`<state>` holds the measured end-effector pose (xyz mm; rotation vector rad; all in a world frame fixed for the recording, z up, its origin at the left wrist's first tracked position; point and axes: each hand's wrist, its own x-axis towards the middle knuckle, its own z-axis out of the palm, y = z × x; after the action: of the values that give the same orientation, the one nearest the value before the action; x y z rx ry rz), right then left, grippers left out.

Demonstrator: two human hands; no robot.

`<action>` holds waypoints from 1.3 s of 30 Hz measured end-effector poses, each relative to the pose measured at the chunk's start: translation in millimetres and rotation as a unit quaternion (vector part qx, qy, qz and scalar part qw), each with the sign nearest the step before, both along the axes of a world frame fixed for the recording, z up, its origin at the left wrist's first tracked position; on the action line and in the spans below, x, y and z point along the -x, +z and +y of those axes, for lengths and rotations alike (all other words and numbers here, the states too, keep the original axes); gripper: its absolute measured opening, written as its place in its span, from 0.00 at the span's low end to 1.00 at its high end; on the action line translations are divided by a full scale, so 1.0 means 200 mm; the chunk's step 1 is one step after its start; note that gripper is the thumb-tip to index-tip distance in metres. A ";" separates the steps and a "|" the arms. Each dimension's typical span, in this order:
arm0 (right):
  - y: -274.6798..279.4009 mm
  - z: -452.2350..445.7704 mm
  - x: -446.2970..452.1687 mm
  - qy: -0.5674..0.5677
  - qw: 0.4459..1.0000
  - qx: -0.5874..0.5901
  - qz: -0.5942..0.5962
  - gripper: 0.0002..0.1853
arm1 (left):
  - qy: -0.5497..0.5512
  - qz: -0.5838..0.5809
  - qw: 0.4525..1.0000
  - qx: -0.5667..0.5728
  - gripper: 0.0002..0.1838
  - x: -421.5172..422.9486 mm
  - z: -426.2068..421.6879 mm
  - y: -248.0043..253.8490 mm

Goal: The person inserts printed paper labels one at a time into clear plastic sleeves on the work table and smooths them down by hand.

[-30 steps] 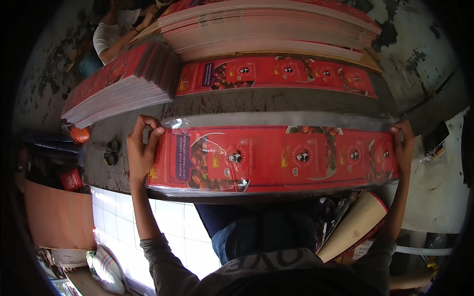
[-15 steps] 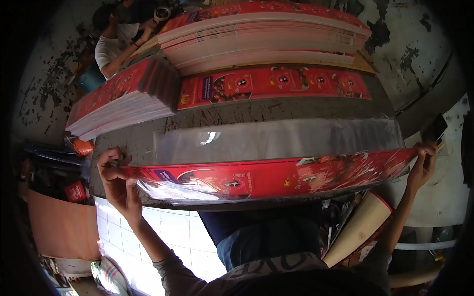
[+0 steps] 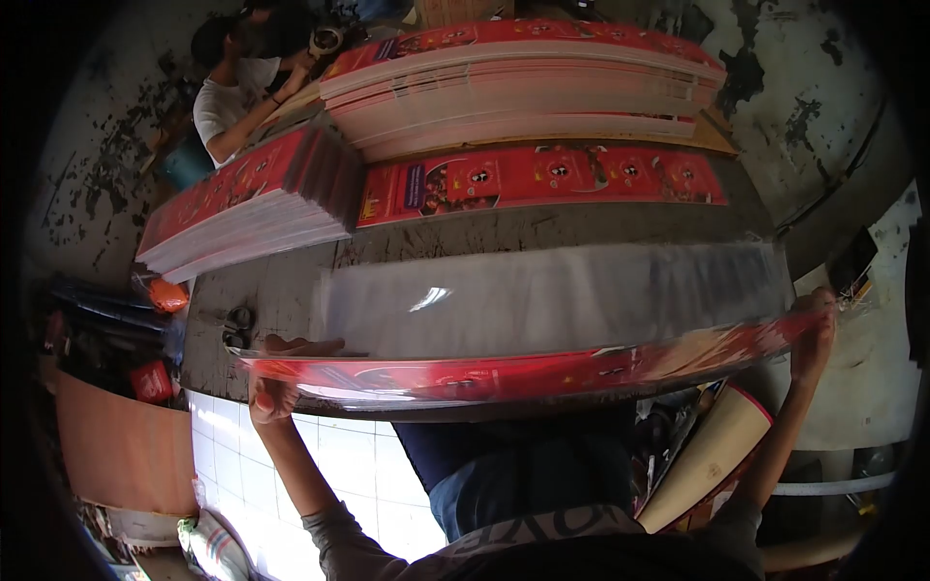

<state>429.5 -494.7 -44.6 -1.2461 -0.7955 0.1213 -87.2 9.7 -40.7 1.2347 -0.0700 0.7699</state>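
A long red printed strip (image 3: 542, 376) with a glossy clear covering stretches between my hands along the near edge of the table. Its face is tilted and partly blurred. My left hand (image 3: 275, 389) is closed around the strip's left end, fingers lying over the back of it. At the other end, my right hand (image 3: 816, 334) grips the right corner. Just behind the strip lie clear plastic sheets (image 3: 562, 290), flat on the dark tabletop (image 3: 455, 230). Black-handled scissors (image 3: 237, 326) rest on the table near my left hand.
A tall stack of red printed strips (image 3: 523, 92) stands at the back. A plastic-covered stack (image 3: 252, 218) is at the left, and one red strip (image 3: 542, 179) lies flat between. A person in a white shirt (image 3: 228, 107) works at the far left. A cream roll (image 3: 707, 455) leans below right.
The strip has tipped, so its printed face shows narrower. My left hand has moved down and right, uncovering the scissors. My right hand has shifted slightly left and down.
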 end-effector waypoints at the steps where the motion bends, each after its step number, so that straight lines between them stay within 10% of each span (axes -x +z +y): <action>1: -0.02 -0.02 -0.02 0.029 0.999 -0.017 0.030 0.32 | 0.009 0.034 0.999 -0.017 0.33 -0.01 0.00 0.00; 15: 0.15 0.05 0.01 0.197 0.968 0.155 -0.019 0.34 | -0.153 0.304 0.903 -0.260 0.34 -0.18 -0.13 0.20; 22: 0.05 -0.06 -0.09 0.099 0.976 0.196 0.002 0.33 | -0.166 0.190 0.931 -0.266 0.33 -0.17 -0.02 0.14; 26: 0.20 0.14 -0.07 -0.035 0.989 0.146 -0.018 0.28 | 0.070 0.221 0.973 -0.013 0.30 -0.01 0.03 0.06; 28: 0.36 0.30 -0.09 -0.018 0.987 0.157 0.006 0.27 | 0.292 0.174 0.939 -0.054 0.28 -0.18 0.04 0.28; 30: 0.52 0.47 -0.20 0.001 0.982 0.185 0.029 0.31 | 0.239 0.207 0.945 -0.079 0.23 -0.42 0.13 0.58; 34: 0.62 0.67 -0.56 -0.068 0.948 0.308 0.051 0.38 | 0.431 0.233 0.807 -0.330 0.25 -0.69 0.37 0.73; 36: 0.62 0.71 -0.59 -0.098 0.929 0.356 0.024 0.41 | 0.543 0.149 0.597 -0.572 0.26 -0.71 0.30 0.77; 39: 0.52 0.72 -0.58 -0.092 0.896 0.434 -0.023 0.41 | 0.482 0.190 0.624 -0.585 0.21 -0.71 0.02 0.74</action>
<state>544.7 -351.3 58.7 -2.1728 -0.6673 0.3177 54.2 13.5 107.4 2.7850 0.6000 1.4505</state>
